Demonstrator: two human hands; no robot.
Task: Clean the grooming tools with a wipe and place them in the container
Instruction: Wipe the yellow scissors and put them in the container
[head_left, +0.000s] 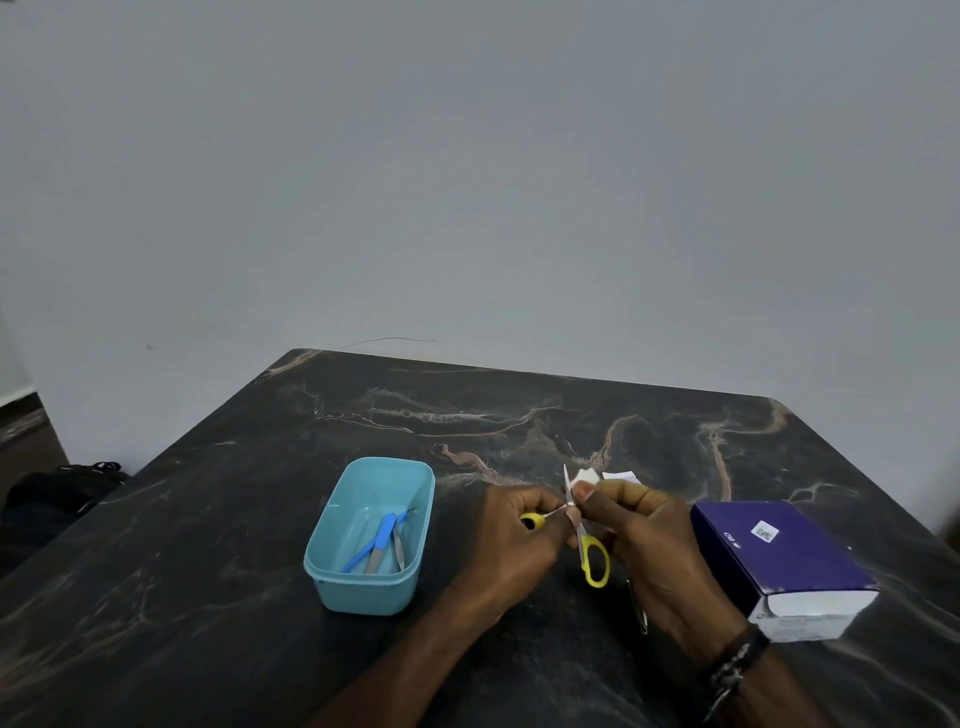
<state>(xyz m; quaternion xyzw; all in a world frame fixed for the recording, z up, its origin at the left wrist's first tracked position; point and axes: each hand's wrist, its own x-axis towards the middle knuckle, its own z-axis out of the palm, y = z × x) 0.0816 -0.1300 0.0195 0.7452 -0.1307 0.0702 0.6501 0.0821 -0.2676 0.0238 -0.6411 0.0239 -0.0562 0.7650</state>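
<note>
left hand (524, 535) fingers grip open scissors (581, 535) | right hand (644, 535) fingers pinch wipe (586, 476) on blade | container (332, 571) at 9 o'clock, holding tools (382, 543) | tabletop (208, 519)

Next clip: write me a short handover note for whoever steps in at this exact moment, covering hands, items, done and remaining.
Left hand grips the yellow-handled scissors, blades open.
Right hand pinches a small white wipe against the upright blade.
Light blue plastic container, left of the hands, already holds several blue-handled tools.
A slim metal tool lies on the dark marble table by the right wrist.
Left: finish wiping scissors, place them inside; then probably that tool.
</note>
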